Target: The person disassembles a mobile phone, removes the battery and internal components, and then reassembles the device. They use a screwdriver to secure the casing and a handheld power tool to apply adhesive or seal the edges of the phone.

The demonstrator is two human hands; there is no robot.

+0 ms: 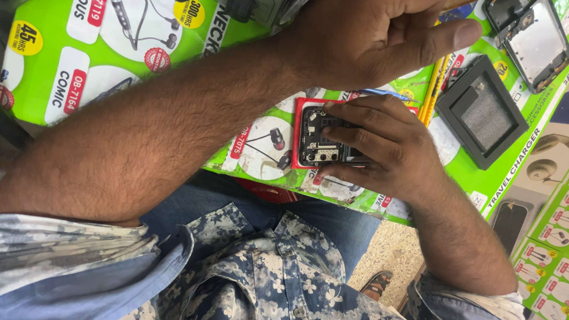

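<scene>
An opened black phone (317, 142), its inner board showing, lies on a red mat (299, 112) atop a green printed cardboard surface (53, 77). My right hand (385, 148) comes in from the lower right and grips the phone, fingers spread over its right half. My left hand (367, 35) reaches across from the lower left to the top edge, palm down, thumb stretched out to the right. Its fingers run out of view, so I cannot tell whether it holds anything. A thin blue-handled tool (385, 93) lies just above my right hand.
A dark square tray with a grey pad (480, 112) sits right of the phone. Yellow tools (435, 89) lie beside it. A stripped phone frame (533, 41) rests at the top right. Printed boxes (545, 249) stand at the lower right; my lap is below.
</scene>
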